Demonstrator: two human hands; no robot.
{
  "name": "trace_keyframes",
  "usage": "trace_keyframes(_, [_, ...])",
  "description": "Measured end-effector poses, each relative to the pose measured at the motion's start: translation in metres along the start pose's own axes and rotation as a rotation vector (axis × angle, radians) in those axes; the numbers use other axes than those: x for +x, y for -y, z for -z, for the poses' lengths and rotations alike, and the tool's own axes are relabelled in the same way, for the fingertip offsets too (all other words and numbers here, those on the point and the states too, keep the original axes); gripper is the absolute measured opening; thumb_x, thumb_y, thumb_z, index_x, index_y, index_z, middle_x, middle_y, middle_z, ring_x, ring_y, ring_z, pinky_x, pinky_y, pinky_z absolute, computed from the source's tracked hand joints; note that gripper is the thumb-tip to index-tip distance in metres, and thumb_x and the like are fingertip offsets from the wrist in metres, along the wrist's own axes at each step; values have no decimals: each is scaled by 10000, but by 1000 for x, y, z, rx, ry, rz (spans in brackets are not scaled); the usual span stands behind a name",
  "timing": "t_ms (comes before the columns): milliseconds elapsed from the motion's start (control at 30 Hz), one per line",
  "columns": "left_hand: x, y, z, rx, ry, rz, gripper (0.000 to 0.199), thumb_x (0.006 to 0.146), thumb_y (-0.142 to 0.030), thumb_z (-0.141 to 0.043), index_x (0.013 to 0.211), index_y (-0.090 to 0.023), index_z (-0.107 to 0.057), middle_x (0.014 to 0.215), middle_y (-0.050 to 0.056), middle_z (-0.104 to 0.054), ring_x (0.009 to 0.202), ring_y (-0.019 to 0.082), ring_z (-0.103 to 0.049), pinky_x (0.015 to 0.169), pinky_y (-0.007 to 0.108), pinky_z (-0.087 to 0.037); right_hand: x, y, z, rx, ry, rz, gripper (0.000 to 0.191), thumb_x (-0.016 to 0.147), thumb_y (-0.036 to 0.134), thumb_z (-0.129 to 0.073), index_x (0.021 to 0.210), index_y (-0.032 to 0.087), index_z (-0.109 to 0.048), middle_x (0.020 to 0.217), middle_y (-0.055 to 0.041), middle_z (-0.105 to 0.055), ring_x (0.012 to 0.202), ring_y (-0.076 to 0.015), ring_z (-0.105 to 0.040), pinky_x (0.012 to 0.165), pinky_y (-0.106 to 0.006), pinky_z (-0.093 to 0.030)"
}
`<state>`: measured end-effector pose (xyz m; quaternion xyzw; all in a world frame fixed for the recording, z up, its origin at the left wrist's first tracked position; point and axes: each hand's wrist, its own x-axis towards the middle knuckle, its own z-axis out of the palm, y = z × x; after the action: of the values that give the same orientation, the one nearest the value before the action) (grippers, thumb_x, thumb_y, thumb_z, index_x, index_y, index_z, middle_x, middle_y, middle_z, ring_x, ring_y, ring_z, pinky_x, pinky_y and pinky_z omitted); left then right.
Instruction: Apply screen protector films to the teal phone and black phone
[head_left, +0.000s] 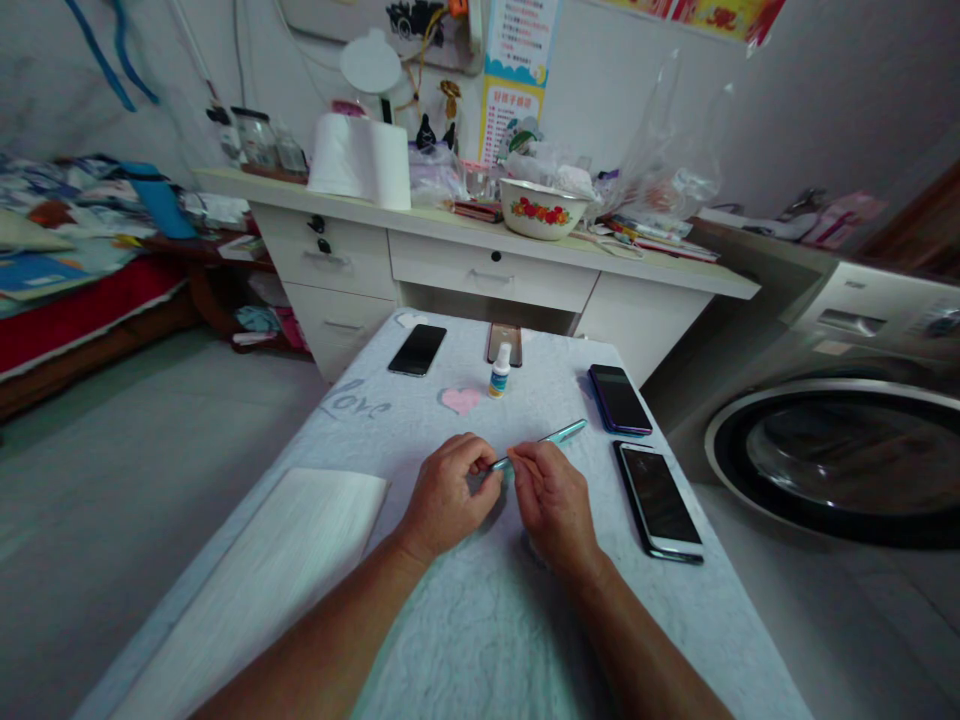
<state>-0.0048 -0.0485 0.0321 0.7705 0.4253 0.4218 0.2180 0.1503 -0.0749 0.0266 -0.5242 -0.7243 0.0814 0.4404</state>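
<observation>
Both hands are closed around a slim teal bar-shaped thing [564, 432], held above the middle of the table. It could be a phone seen edge-on, but its kind is not clear. My left hand [454, 495] pinches its near left end between thumb and fingers. Close beside it, my right hand [553, 500] wraps the middle, and the other end sticks out to the upper right. Beyond the hands, a small white spray bottle [499, 372] with a blue and yellow label stands upright. Just behind the bottle lies a phone case or phone [505, 343] with a brownish face.
A black phone [418, 350] lies at the far left. Along the right edge are a dark phone [620, 399] and a white-framed phone [661, 500] on a dark case. White paper [277, 560] lies left. Behind stands a desk [495, 270]; a washing machine [840, 400] is at right.
</observation>
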Motion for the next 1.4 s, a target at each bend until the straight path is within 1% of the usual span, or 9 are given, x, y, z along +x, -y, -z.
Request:
trace_keyframes(200, [0,1,0,-10,-9,7,105,726,-102,-569,702,-198,-532,695,-5,-555,704,146,-533,664,257,-431,-2,7,-4,-75,32,113,178,911,143,-461,1009,195,-600,844,-45,-635,777,-158,-613,706,-252,-485])
trace_keyframes(533, [0,2,-1,-69,-9,48,101,688,-93,-591,706,-191,-573,685,-16,-587,678,131,-552,647,242,-438,-3,10,-2,-140,38,166,184,923,150,-439,1000,195,-600,810,-39,-609,734,-151,-586,660,-241,-465])
trace_keyframes(800, [0,2,-1,-113,-15,81,113,667,-79,-598,707,-184,-606,676,-26,-617,654,115,-568,634,225,-452,-4,10,-2,-107,70,152,182,919,145,-445,1010,200,-593,828,-39,-612,752,-148,-589,689,-243,-473])
trace_keyframes(1000, [0,3,-3,-73,-24,55,60,701,-125,-595,693,-183,-581,662,-20,-592,651,117,-556,626,227,-441,-2,7,1,-123,57,128,172,927,169,-449,1002,201,-600,819,-37,-613,753,-152,-592,684,-247,-473])
trace_keyframes(1200, [0,5,-3,-50,-30,45,75,728,-158,-609,690,-185,-550,668,-21,-580,650,112,-549,628,223,-436,-1,4,4,-118,12,99,168,917,148,-456,1001,199,-593,824,-39,-613,764,-159,-598,711,-256,-472])
trace_keyframes(1400, [0,2,-3,-109,-28,78,67,722,-149,-615,716,-185,-558,668,-30,-592,635,99,-562,629,212,-452,-1,3,3,-113,22,96,164,915,147,-465,1002,189,-598,830,-42,-607,760,-160,-595,708,-256,-467])
